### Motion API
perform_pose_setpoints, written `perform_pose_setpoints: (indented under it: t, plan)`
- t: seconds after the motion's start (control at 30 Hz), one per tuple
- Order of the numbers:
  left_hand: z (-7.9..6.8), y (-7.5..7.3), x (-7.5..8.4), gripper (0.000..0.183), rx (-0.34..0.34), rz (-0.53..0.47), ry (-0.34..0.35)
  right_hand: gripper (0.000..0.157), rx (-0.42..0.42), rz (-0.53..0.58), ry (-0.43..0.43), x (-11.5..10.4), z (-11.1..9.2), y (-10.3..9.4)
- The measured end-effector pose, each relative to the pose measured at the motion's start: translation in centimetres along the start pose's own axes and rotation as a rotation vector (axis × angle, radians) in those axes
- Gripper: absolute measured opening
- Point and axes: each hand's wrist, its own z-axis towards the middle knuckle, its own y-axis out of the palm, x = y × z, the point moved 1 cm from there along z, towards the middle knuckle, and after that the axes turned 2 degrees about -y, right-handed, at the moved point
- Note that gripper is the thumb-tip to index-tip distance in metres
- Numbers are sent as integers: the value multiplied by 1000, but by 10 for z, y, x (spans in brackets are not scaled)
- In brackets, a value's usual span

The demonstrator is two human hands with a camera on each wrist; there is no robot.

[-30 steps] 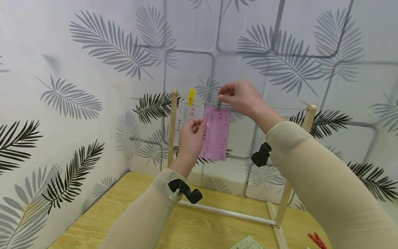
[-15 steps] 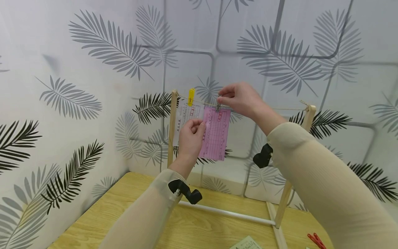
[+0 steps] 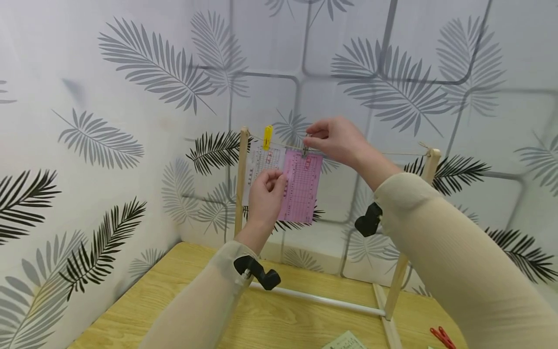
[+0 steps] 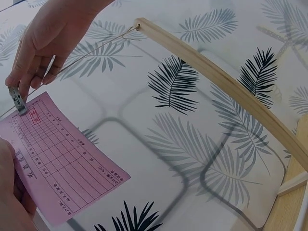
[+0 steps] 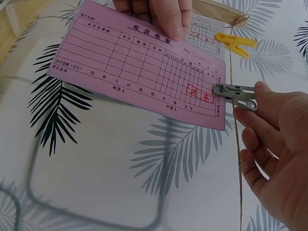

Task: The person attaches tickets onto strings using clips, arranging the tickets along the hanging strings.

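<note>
A pink receipt slip (image 3: 302, 189) with printed lines and a red stamp hangs at the string. My left hand (image 3: 265, 198) pinches its left edge between thumb and fingers. At the slip's top edge, my right hand (image 3: 337, 139) squeezes the tail of a grey clothespin (image 5: 236, 92) between thumb and forefinger. In the right wrist view the clothespin's nose overlaps the stamped end of the slip, right at the string (image 5: 239, 159). Behind the left hand, a white receipt slip (image 3: 256, 169) hangs under a yellow clothespin (image 3: 268, 137).
The string runs between two wooden posts (image 3: 240, 184) of a frame with a white bottom bar (image 3: 322, 298). On the wooden table (image 3: 174, 291) lie a pale green slip (image 3: 346, 341) and red clothespins (image 3: 442, 337). A leaf-patterned wall covering (image 3: 165, 68) stands behind.
My right hand and the grey clothespin have come down very slightly at the slip's top. The pink slip's lower edge has risen a little. Both hands keep their grips.
</note>
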Motion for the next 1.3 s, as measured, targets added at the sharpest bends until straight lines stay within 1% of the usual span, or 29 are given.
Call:
perform_pose_setpoints:
  t: [0.2,0.4,0.6,0.8,0.97,1.1,1.3]
  plan:
    - [-6,-5,0,15,-2,15,6,44,3,6,-6,0,-3,-1]
    - [-10,-8,-3,15,-9,14,-5,47,12,-28,5,3,-8,-4]
    - [-15,-11,-8,14,-10,26,-22,46,25,-74,-2,5,-19,-10]
    - [-21,-16,-13,14,4,45,-14,44,52,-87,-7,5,-29,-13]
    - [-28,-18,-16,14,0,33,-20,42,69,-90,-22,6,-38,-14]
    - [-31,-20,-19,15,-1,11,-18,39,94,-96,-57,5,-48,-12]
    - [-36,-22,-22,15,2,34,-29,37,106,-76,-94,6,-67,-6]
